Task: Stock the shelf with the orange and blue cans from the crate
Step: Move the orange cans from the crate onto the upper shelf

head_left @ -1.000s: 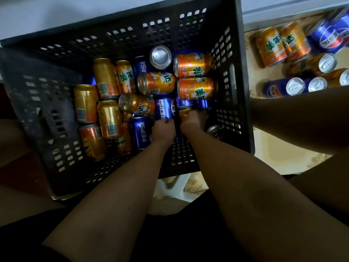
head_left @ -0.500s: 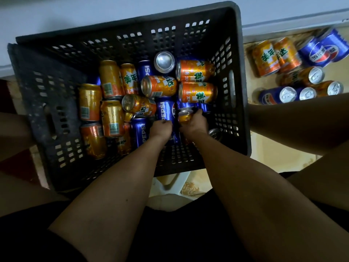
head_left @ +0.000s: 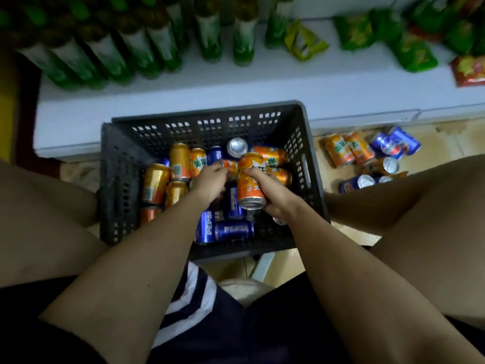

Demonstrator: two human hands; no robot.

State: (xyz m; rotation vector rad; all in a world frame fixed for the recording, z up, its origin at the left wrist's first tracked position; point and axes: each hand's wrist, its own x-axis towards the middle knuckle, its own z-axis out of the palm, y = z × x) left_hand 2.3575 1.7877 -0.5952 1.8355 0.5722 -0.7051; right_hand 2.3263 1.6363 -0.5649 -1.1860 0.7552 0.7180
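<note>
Both hands are inside the dark perforated crate [head_left: 123,179], which stands on the floor against the front edge of the white shelf [head_left: 262,82]. The right hand [head_left: 275,195] is wrapped around one orange can [head_left: 251,181], held clear above the rest with its silver end toward the camera. The left hand [head_left: 208,179] is curled with fingers closed on a second orange can [head_left: 228,165] lying among the load; the grip is partly hidden by the knuckles, so it appears to be a hold rather than a mere touch. Remaining in the crate: further orange cans [head_left: 154,183] along the left side and far end, and blue cans [head_left: 233,229] lying flat near the front wall. Outside the crate, on the floor to its right, lies a loose group of cans [head_left: 367,156], orange and blue mixed. The shelf carries green bottles [head_left: 157,46] at the left and green and red snack packets [head_left: 412,48] at the right.
</note>
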